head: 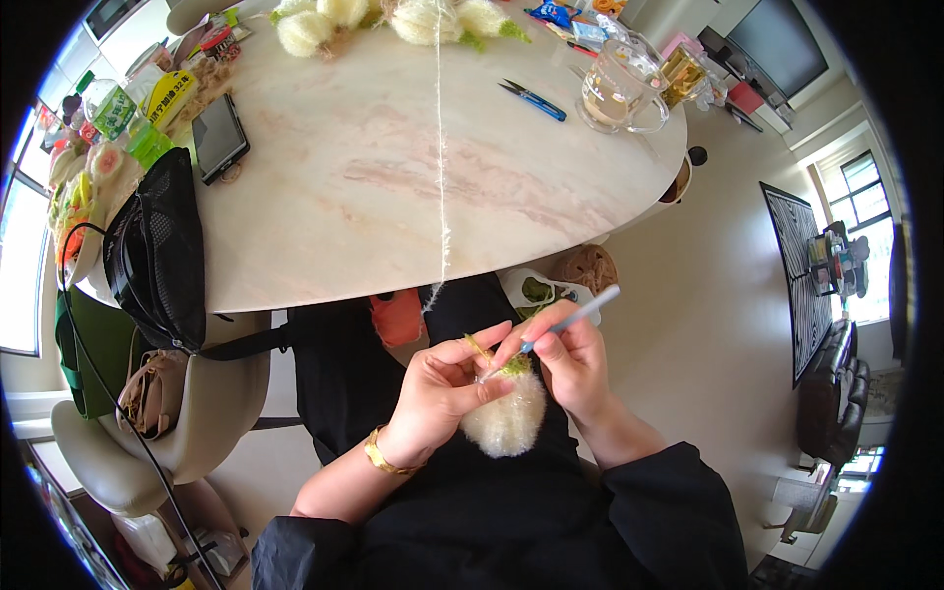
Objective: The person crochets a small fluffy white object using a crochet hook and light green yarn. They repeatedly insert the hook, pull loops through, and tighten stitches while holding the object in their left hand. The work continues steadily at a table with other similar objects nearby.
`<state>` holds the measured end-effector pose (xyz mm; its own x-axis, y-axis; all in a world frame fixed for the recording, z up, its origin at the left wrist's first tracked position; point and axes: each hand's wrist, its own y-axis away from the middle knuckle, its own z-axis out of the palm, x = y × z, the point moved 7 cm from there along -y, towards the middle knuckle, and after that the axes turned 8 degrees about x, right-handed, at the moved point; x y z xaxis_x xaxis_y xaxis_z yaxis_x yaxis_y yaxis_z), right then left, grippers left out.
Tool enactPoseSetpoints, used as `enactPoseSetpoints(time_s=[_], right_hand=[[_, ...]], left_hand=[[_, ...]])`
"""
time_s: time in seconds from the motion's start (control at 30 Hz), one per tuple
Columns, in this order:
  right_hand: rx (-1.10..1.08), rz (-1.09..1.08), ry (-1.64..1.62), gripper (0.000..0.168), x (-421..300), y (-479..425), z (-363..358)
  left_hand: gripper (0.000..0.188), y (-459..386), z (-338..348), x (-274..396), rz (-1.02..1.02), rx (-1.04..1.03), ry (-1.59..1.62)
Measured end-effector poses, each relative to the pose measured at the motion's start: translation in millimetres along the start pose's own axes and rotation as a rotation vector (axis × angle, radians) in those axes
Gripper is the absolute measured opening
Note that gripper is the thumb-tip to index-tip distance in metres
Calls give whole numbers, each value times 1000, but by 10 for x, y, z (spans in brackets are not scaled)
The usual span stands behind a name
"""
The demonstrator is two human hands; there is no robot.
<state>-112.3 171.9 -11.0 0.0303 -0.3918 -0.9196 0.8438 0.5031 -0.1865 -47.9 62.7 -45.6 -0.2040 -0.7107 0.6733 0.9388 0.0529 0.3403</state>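
Note:
A fuzzy cream crocheted piece (504, 417) with a green top hangs above my lap, its upper edge pinched by my left hand (450, 380). Between the thumb and fingers of my right hand (571, 354) is a crochet hook (582, 310) with a pale grey handle; its tip end lies at the green part, near my left fingertips. A thin strand of fluffy white yarn (442, 184) runs from the far side of the table over its near edge towards my hands. Where the strand joins the piece is hidden.
On the marble-look table (317, 251) lie thread snips (535, 100), a glass mug (616, 92), a smartphone (221, 140) and a black mesh bag (166, 251). More fuzzy cream pieces (302, 33) are at the far edge. A bottle (109, 107) and packets crowd the left side. A chair (214, 413) stands at left.

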Motion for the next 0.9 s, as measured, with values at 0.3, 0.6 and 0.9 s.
enactPoseSetpoints(time_s=[0.3, 0.6, 0.9], right_hand=[[-261, -434, 679, 16, -383, 21, 173], [-403, -700, 910, 21, -528, 66, 437], [-206, -785, 822, 48, -233, 198, 264]], left_hand=[[18, 32, -87, 179, 125, -10, -286], [20, 46, -81, 263, 277, -35, -432], [53, 106, -67, 75, 66, -36, -86]])
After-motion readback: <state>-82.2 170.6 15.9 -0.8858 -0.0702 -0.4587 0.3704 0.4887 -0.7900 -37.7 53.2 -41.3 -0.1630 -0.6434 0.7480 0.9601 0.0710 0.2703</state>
